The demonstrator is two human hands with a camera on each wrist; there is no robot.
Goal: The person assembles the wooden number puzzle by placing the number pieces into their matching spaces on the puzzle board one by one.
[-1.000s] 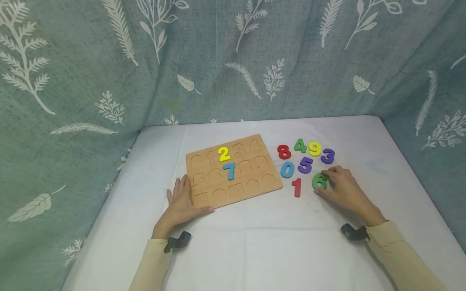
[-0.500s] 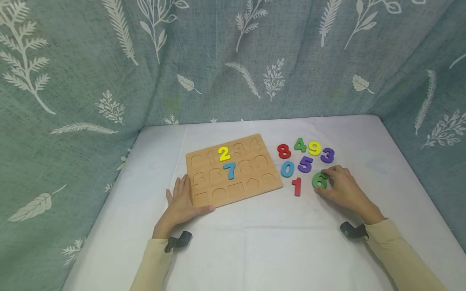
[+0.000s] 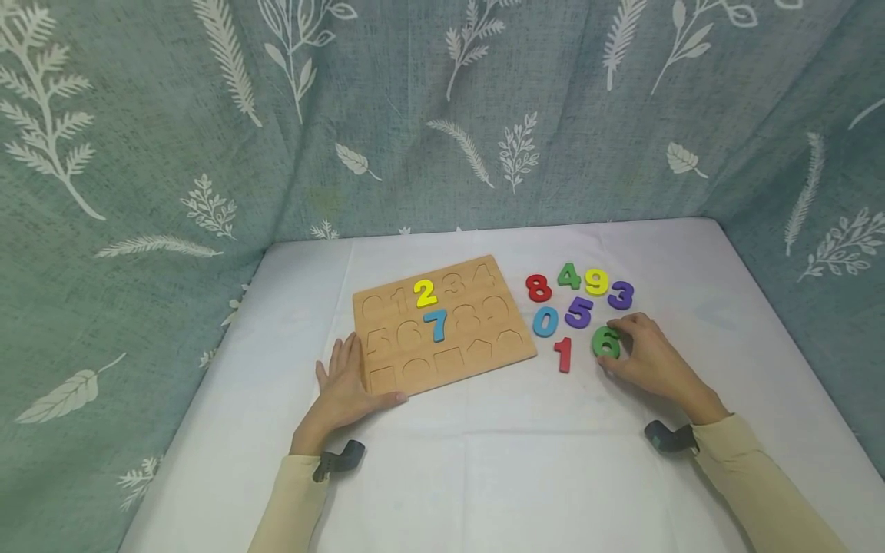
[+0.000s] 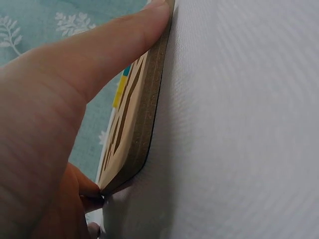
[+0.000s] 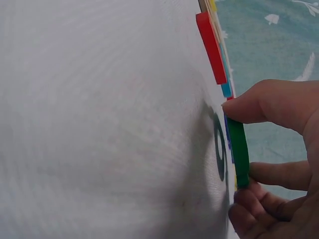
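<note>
My right hand (image 3: 653,361) pinches a green number 6 (image 3: 605,342) between thumb and fingers. In the right wrist view, a shadow shows apart from the green 6 (image 5: 239,147), so it is held slightly off the cloth. My left hand (image 3: 342,395) rests at the near left corner of a wooden puzzle board (image 3: 429,369), fingers along its left edge and thumb (image 4: 129,40) on its front edge. A yellow 2 (image 3: 425,293) and a blue 7 (image 3: 435,326) are on the board, among outlined number and shape recesses.
Right of the board lie a red 8 (image 3: 538,289), green 4 (image 3: 570,276), yellow 9 (image 3: 597,282), purple 3 (image 3: 621,295), purple 5 (image 3: 578,312), blue 0 (image 3: 545,322) and red 1 (image 3: 563,355). A white cloth (image 3: 484,476) covers the table; patterned curtains (image 3: 415,115) surround it.
</note>
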